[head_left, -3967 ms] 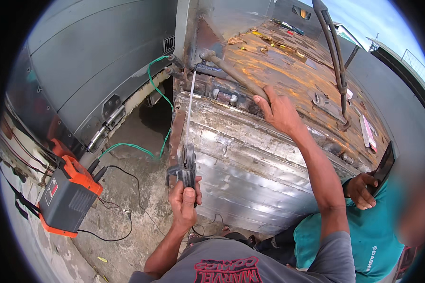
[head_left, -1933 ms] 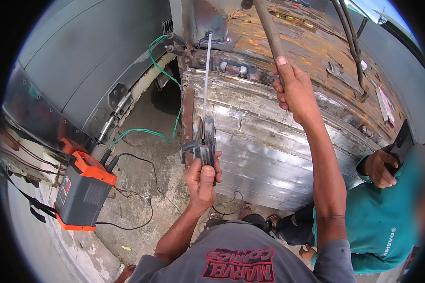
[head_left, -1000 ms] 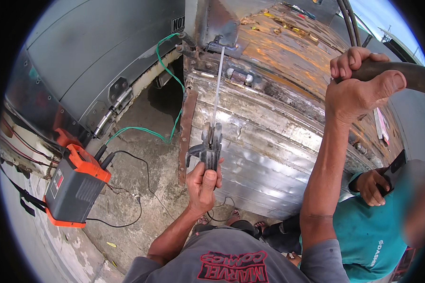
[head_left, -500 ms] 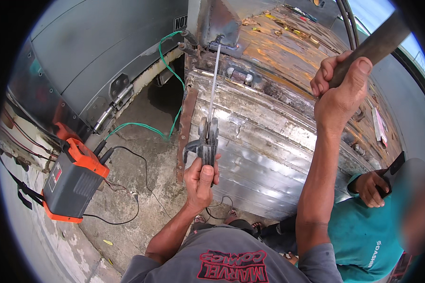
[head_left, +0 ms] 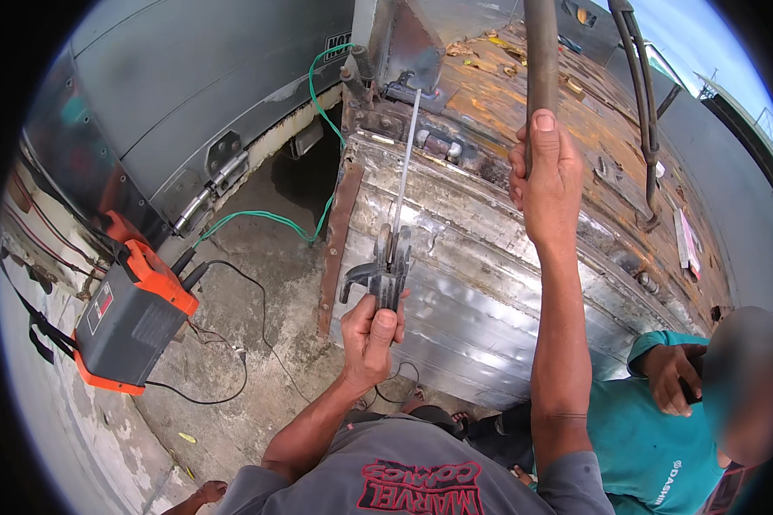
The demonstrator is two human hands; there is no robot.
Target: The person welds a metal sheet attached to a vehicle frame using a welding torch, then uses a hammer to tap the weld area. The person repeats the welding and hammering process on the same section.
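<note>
My left hand (head_left: 372,342) is closed around the handle of a black welding electrode holder (head_left: 389,266). A thin grey welding rod (head_left: 409,159) is clamped in its jaws, pointing away from me. The far end of the rod overlaps a dark metal piece (head_left: 414,93) at the base of an upright plate; I cannot tell if they touch. Raised at the right, my right hand (head_left: 551,184) grips a thick grey-brown round handle (head_left: 541,64). The handle's far end runs out of the top of the view, so its head is hidden.
An orange-and-grey welding machine (head_left: 133,318) stands at the left with green cable (head_left: 258,227) running from it. A rusty, leaf-strewn truck bed (head_left: 524,94) lies ahead. A co-worker in a teal shirt (head_left: 653,429) is close at my right, and a metal linkage (head_left: 644,129) hangs far right.
My right hand has swung left, bringing the round handle from a rightward slant to nearly straight ahead. The left hand and rod keep almost the same place. The co-worker's hand has shifted.
</note>
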